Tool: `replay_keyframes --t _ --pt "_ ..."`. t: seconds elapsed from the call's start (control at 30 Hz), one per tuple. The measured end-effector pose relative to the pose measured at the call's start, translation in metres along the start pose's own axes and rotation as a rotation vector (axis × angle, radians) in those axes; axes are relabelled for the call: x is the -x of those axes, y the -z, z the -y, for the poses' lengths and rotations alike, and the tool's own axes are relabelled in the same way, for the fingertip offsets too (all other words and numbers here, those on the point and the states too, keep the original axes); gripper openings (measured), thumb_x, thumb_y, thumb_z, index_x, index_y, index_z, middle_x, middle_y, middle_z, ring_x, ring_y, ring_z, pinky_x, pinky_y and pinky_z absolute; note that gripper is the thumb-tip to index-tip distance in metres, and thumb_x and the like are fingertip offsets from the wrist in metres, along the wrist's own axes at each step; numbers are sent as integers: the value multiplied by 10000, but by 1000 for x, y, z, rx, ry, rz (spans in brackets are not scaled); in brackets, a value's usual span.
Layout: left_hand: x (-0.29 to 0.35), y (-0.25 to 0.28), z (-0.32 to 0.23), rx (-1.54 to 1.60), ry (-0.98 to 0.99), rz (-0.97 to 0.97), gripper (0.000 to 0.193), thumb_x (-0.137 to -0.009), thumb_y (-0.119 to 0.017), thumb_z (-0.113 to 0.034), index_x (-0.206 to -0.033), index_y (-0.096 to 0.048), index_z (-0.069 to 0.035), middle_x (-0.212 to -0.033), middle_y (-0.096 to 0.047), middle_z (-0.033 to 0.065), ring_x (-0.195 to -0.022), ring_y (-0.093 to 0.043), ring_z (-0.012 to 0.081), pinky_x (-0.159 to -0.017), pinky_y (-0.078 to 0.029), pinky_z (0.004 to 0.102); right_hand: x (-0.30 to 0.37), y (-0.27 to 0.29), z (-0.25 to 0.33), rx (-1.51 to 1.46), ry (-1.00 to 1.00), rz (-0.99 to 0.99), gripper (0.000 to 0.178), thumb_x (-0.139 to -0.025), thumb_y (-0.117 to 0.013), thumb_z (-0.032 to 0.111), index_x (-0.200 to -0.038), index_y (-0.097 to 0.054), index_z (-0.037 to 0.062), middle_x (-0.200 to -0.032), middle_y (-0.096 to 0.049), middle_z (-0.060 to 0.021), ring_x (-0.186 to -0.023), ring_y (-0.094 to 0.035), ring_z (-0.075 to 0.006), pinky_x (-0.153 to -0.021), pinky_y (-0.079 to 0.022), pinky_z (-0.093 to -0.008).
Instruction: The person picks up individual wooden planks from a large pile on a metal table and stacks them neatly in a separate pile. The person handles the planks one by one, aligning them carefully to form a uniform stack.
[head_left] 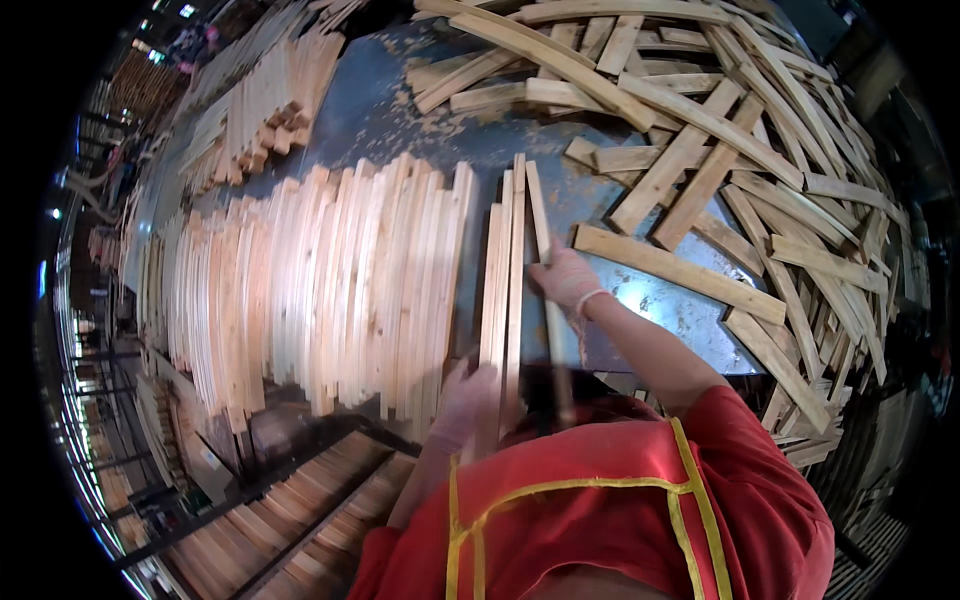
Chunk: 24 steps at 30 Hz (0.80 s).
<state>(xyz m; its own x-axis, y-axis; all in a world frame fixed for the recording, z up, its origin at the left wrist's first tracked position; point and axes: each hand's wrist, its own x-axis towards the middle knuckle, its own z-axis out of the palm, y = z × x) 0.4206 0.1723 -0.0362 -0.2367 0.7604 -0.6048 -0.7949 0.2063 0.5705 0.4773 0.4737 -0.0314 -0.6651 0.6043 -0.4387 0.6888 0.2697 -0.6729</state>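
Note:
My right hand (568, 280), in a pale glove, is closed on a narrow wooden strip (537, 205) that slants toward my body, its near end blurred. Just left of it, several wooden strips (497, 290) stand side by side on edge, pointing away from me. My left hand (466, 402), gloved and smeared by motion, grips these strips near their close ends; its fingers are partly hidden. Further left lies a broad row of light wooden strips (340, 280) packed closely, their ends uneven.
A tangled heap of wooden boards (690, 150) covers the right and far right of the metal table (380, 110). Another stack of strips (270, 110) lies at the far left. Below the near left edge, a dark-framed rack (290, 510) holds more boards.

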Motion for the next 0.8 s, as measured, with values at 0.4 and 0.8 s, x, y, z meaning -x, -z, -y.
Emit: replay_keyframes --t 0.4,0.8 --pt "-20 -29 -46 -2068 -456 -594 862 -861 -716 -479 -1565 -420 -80 -1570 -388 162 -1507 -304 372 -1236 -242 554 66 90 -118 646 142 -414 741 -793 -810 204 -1476 -551 77 -1333 -664 -200 -1244 -621 -399 -1055 -495 -498" --pt "85 148 -32 -1431 -791 -1497 816 -850 -800 -232 -1524 -452 69 -1512 -500 275 -1401 -490 383 -1222 -354 449 19 52 -111 -317 -73 -56 470 -1054 -606 452 -1170 -701 6 -834 -700 -92 -713 -685 -209 -626 -545 -365"
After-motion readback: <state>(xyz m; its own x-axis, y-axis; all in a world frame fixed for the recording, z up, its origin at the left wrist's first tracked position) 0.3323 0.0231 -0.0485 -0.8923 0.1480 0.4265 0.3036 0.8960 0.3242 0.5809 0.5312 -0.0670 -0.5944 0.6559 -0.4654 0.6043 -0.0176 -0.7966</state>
